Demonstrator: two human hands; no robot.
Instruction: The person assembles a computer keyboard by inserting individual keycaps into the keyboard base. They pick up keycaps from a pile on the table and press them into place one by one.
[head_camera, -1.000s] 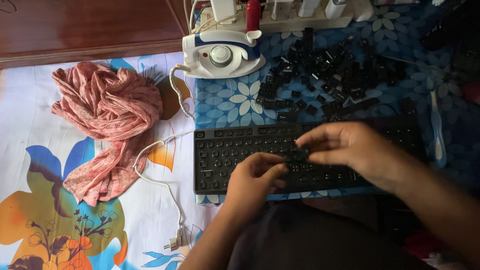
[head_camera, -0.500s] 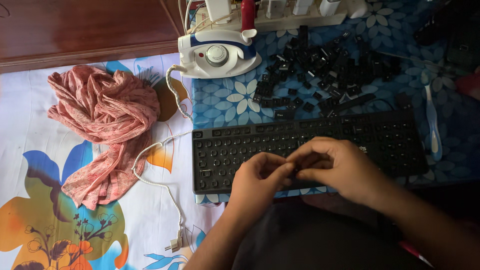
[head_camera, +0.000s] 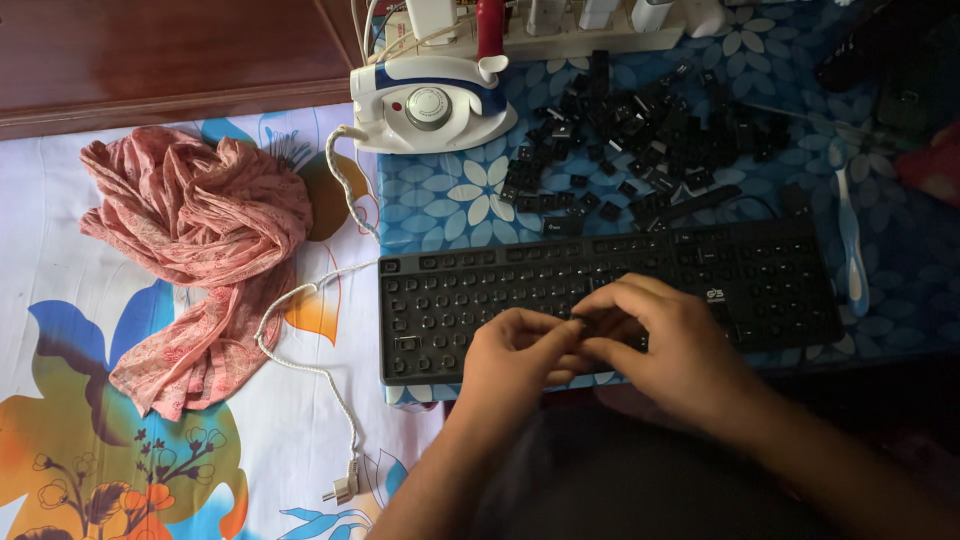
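Note:
A black keyboard (head_camera: 470, 290) with most keycaps removed lies across a blue flowered mat (head_camera: 450, 195). A pile of loose black keycaps (head_camera: 640, 135) is heaped behind it. My left hand (head_camera: 515, 350) and my right hand (head_camera: 660, 335) meet over the keyboard's front middle, fingertips pinched together on a small black keycap (head_camera: 582, 325) that is mostly hidden between them. Both forearms come in from the bottom right.
A white and blue clothes iron (head_camera: 430, 105) stands behind the keyboard, its white cord (head_camera: 300, 350) trailing to a plug (head_camera: 343, 488). A pink crumpled scarf (head_camera: 200, 240) lies left on a flowered sheet. A white toothbrush (head_camera: 850, 225) lies right; a power strip (head_camera: 560, 25) at the back.
My right hand drew back from the keyboard's middle rows toward the front edge. My left hand closed in, and the fingertips of both hands now pinch together.

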